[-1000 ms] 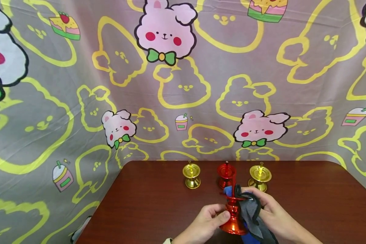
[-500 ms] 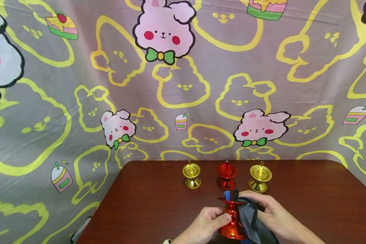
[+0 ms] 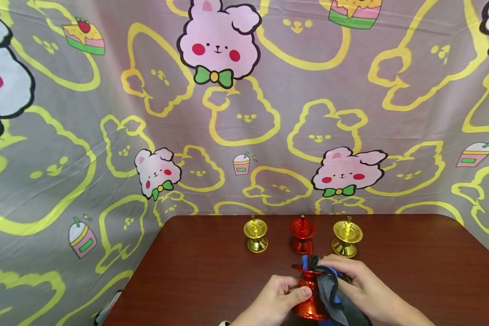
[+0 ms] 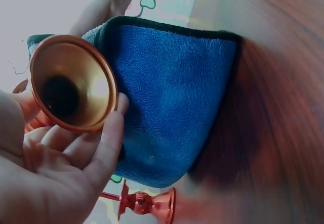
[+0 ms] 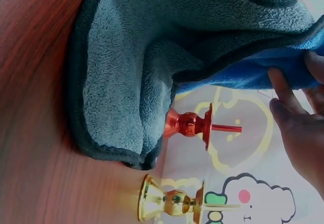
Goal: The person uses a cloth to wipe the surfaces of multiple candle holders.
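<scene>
My left hand (image 3: 270, 299) grips a red, shiny metal candlestick (image 3: 309, 311) by its stem, thumb in front. Its spike points up and its flared foot down. The left wrist view looks into the hollow, copper-coloured underside of the foot (image 4: 98, 90), with fingers curled around below it. A two-sided cleaning cloth (image 3: 329, 290), grey with black edging and blue on the other face (image 4: 167, 97), hangs from my right hand (image 3: 364, 285). That hand pinches the cloth against the right side of the candlestick's dish. Cloth hides part of the dish and the right fingertips.
Along the back of the brown table (image 3: 203, 262) stand a gold candlestick (image 3: 255, 229), a red candlestick (image 3: 299, 230) and another gold candlestick (image 3: 347, 232). A patterned curtain (image 3: 269, 117) rises behind the table's rear edge and along the left.
Both hands have come slightly lower and nearer, carrying the red candlestick and the cloth. The cloth's folds beside the dish have shifted a little. The standing candlesticks have stayed in place.
</scene>
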The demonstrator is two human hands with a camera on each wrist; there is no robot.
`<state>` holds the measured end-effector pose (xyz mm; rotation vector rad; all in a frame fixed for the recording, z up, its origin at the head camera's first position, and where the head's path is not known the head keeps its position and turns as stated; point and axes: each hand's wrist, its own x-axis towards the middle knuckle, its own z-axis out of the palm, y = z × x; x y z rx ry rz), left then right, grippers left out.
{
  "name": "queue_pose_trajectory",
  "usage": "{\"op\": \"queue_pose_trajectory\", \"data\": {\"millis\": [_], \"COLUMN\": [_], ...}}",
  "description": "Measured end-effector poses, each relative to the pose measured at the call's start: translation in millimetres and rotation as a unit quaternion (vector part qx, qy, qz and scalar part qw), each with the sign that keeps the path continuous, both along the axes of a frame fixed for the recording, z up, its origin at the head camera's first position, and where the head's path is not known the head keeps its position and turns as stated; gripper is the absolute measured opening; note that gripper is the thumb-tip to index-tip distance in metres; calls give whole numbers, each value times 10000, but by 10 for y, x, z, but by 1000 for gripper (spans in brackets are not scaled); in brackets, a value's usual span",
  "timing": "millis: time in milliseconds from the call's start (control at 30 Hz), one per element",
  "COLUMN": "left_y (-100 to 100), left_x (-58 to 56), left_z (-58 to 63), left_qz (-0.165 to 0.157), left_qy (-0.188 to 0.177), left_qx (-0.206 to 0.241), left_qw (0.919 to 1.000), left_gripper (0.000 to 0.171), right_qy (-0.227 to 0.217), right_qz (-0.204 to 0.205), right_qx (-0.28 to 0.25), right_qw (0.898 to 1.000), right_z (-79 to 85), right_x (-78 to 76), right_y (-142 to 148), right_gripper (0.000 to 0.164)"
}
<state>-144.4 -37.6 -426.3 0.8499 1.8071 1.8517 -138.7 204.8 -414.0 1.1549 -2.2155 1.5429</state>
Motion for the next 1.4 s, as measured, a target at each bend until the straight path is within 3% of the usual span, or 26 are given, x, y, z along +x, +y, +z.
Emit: {"op": "queue_pose_trajectory", "data": {"millis": [167,300,367,467,500,567,667,733,800,833,900,1000,1033,1067,1167,1200,1233,1267,1300,1333,1400], "left_y": [33,55,60,73,81,103,149,174,187,186,174,138,123,106,67,57,48,41,37,33,23], "left_x": [25,30,23,5,-1,-9,-4,1,0,-6,-17,-32,-32,-28,-27,-29,-31,-35,-40,-45,-51], "left_z": [25,11,2,-8,-9,-11,-14,-22,-26,-32,-35,-33,-30,-21,1,6,11,12,10,7,-3], "left_qz": [543,966,1138,1436,1538,1810,2233,2517,2636,2662,2665,2633,2606,2529,2099,1899,1700,1492,1291,1100,758], "left_qy": [454,973,1268,1828,2061,2792,3885,4481,4675,4717,4713,4626,4525,4310,3210,2718,2212,1774,1452,1196,799], "left_qx": [-409,-867,-1156,-1692,-1912,-2472,-3197,-3486,-3581,-3553,-3482,-3177,-3027,-2833,-1885,-1502,-1150,-837,-602,-449,-307], "left_qw": [9967,9868,9786,9578,9473,9100,8349,7838,7640,7618,7653,7847,7973,8185,9041,9314,9534,9691,9791,9857,9934], "left_gripper": [31,27,27,29,30,31,27,25,24,25,27,30,29,29,26,24,23,22,21,21,23], "right_qy": [774,1139,1283,1609,1755,1996,2214,2261,2275,2273,2182,2047,1968,1881,1484,1143,762,334,-204,-760,-1724], "right_qz": [-199,-482,-605,-986,-1165,-1546,-2032,-2216,-2244,-2205,-2098,-1999,-1949,-1892,-1511,-1249,-1001,-773,-500,-232,165], "right_qx": [73,315,441,764,916,1202,1522,1587,1506,1420,1277,1108,1075,1018,653,467,271,84,-135,-355,-723], "right_qw": [9968,9918,9889,9791,9733,9601,9416,9352,9355,9379,9445,9518,9548,9584,9751,9845,9917,9964,9984,9962,9822], "right_z": [-65,-81,-73,-52,-44,-31,-18,-14,-21,-28,-43,-67,-65,-59,-23,-4,12,26,37,44,50], "right_x": [-48,-59,-56,-38,-32,-17,1,9,10,6,6,-5,-9,-12,-32,-35,-34,-29,-21,-14,1], "right_y": [-20,-46,-70,-122,-143,-187,-248,-276,-288,-286,-267,-204,-178,-149,-66,-41,-19,1,18,34,54], "right_gripper": [51,63,66,66,64,59,52,50,52,53,56,60,61,62,59,55,51,45,40,34,30]}}
